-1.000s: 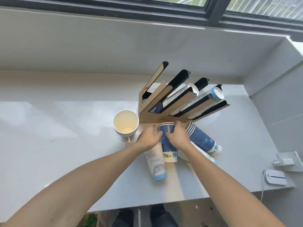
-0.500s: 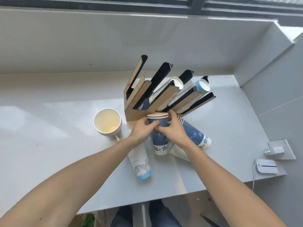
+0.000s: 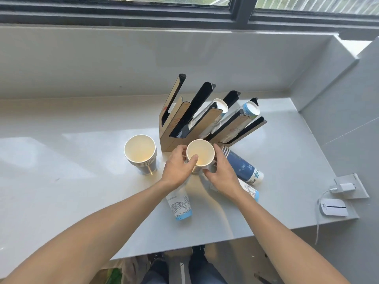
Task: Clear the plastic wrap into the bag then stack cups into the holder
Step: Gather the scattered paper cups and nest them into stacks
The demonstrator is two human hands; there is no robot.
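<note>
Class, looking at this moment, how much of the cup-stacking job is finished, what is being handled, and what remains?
Done: two slots of the brown and black cup holder hold sleeves of paper cups; no plastic wrap shows. In hand: the left hand and right hand hold an upright stack of white-lined cups. Left: the standing cup stack and the cups lying on the grey counter, including a dark blue stack.

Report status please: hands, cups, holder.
Left hand and right hand both grip one upright cup stack. Holder just behind, two slots loaded. Loose cups lying beside.
</note>
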